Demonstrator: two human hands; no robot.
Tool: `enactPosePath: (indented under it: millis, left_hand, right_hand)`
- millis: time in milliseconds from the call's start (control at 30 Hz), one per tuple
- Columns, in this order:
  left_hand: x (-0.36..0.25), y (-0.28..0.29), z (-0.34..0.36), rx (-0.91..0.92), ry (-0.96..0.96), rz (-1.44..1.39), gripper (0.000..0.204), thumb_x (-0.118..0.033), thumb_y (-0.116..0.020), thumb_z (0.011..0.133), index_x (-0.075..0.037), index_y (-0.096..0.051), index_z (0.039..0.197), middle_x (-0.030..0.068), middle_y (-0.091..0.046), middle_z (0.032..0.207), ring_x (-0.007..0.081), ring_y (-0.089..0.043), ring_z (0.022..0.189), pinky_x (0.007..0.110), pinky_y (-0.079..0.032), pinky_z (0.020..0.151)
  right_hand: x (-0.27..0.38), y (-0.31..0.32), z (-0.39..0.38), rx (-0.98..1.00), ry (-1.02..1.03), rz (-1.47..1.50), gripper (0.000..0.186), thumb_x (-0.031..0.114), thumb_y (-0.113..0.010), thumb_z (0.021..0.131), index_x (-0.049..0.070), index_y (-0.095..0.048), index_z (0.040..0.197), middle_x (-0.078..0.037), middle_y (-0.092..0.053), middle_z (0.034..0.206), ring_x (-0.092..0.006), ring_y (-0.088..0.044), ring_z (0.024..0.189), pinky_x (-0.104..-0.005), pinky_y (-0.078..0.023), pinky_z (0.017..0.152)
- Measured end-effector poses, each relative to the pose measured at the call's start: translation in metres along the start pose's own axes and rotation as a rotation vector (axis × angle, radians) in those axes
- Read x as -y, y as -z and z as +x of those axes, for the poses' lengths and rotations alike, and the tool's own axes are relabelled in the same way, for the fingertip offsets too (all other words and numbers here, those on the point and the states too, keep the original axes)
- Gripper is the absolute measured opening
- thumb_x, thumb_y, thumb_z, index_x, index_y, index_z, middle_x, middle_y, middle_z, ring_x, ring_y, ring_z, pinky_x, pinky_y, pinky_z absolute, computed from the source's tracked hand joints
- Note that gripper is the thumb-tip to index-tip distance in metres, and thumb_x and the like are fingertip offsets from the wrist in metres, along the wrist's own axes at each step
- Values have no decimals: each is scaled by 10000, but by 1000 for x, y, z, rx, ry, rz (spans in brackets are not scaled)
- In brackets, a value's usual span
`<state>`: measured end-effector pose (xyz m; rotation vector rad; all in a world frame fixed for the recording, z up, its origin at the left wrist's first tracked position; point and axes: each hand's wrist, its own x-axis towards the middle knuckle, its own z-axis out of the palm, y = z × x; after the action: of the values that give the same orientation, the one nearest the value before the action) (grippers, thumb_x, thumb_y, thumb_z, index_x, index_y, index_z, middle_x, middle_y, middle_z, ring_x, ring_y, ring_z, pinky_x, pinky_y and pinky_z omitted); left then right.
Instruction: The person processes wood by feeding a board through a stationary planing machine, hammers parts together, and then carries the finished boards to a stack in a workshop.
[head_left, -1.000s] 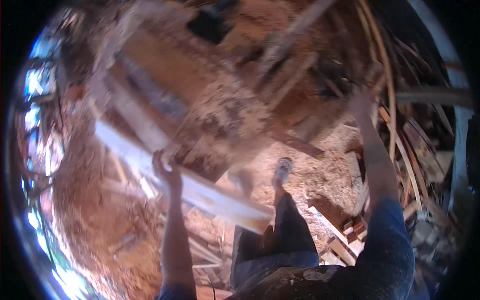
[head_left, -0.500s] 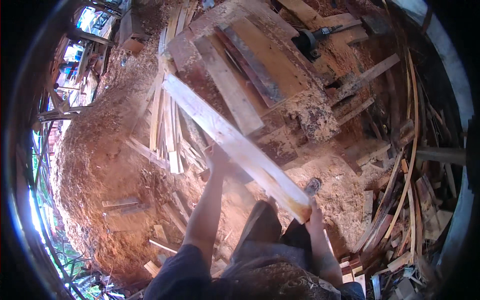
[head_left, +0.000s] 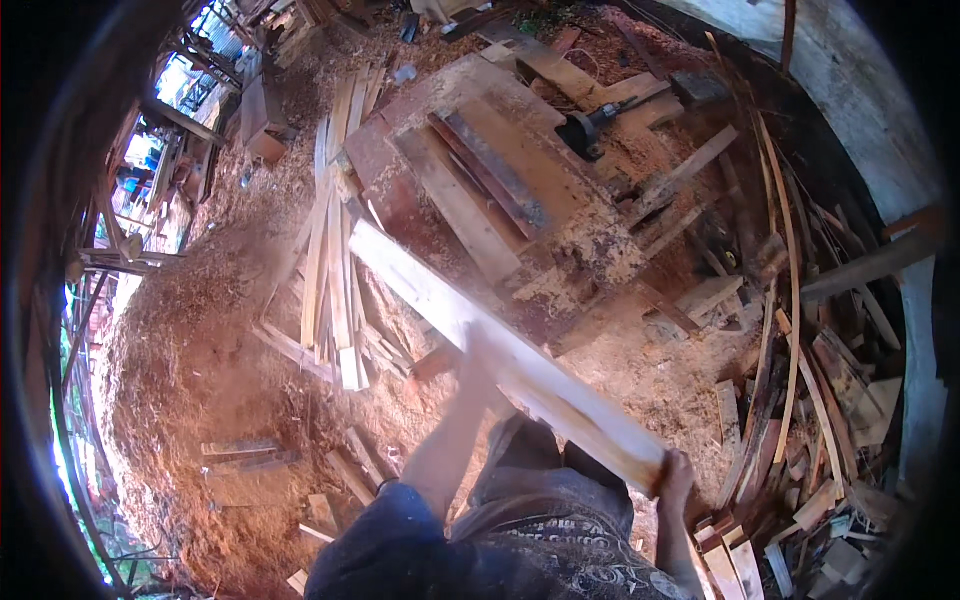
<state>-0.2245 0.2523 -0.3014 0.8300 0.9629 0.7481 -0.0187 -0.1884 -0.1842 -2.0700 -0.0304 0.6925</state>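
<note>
A long, pale wooden board [head_left: 545,375] slants across the middle in front of me, held above the ground, its far end up to the left. One brownish patch marks its near right end. My right hand [head_left: 676,474] is closed around that end. My left hand [head_left: 482,352] grips the board along its near edge, left of the middle; motion blurs its fingers. Beyond the board, a low worktable [head_left: 400,205] strewn with shavings bears several planks, among them a pale plank [head_left: 455,205] and a dark strip [head_left: 490,175].
A dark power tool [head_left: 580,132] lies at the table's far right. Long thin strips [head_left: 335,230] are piled left of the table, beside a large heap of sawdust [head_left: 190,370]. Bent strips [head_left: 790,310] and offcuts [head_left: 845,560] crowd the right side.
The board has come nearer and to the right. My right hand moved right and down with its end; my left hand shifted right along with the board. The view has tilted somewhat.
</note>
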Motion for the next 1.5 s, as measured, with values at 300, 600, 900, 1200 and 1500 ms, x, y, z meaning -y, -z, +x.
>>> enactPosePath:
  millis: [300, 600, 900, 1200, 1500]
  left_hand:
    - [16, -207, -153, -65, 183, 193, 859, -642, -645, 915, 34, -495, 1423, 138, -641, 1250, 254, -616, 1152, 403, -525, 960]
    - [115, -239, -127, -103, 373, 436, 1062, -723, -677, 831, 101, -416, 1449, 252, -569, 1346, 346, -574, 1236, 458, -459, 1038]
    - [68, -279, -70, -296, -140, 736, 972, -403, -671, 952, 62, -86, 1573, 314, -271, 1556, 419, -372, 1416, 472, -326, 1178]
    - [41, -248, -5, -392, -198, 1051, 1002, -485, -644, 959, 116, -105, 1553, 354, -162, 1602, 466, -181, 1504, 511, -175, 1231]
    - [-12, -220, 100, -386, -172, 1174, 1090, -605, -591, 944, 158, -84, 1535, 338, -129, 1619, 440, -97, 1538, 538, -110, 1247]
  right_hand:
    - [-168, 160, -12, -111, -395, 778, 496, 428, -491, 1024, -7, -635, 1214, -141, -672, 1132, -281, -646, 1054, -391, -483, 993]
    - [-275, 194, -14, -247, -368, 890, 561, 462, -446, 1040, -11, -597, 1300, -149, -665, 1207, -279, -625, 1131, -387, -455, 1050]
    - [-218, 175, -9, -228, -487, 874, 596, 495, -392, 1041, -4, -542, 1330, -152, -614, 1299, -307, -584, 1209, -435, -438, 1076]
    - [-183, 117, 0, -114, -562, 973, 638, 523, -324, 1059, -5, -549, 1337, -168, -624, 1317, -321, -590, 1228, -457, -437, 1097]
    - [-105, 28, 44, 12, -534, 1027, 701, 584, -332, 1039, -8, -561, 1339, -174, -614, 1346, -330, -590, 1235, -467, -452, 1090]
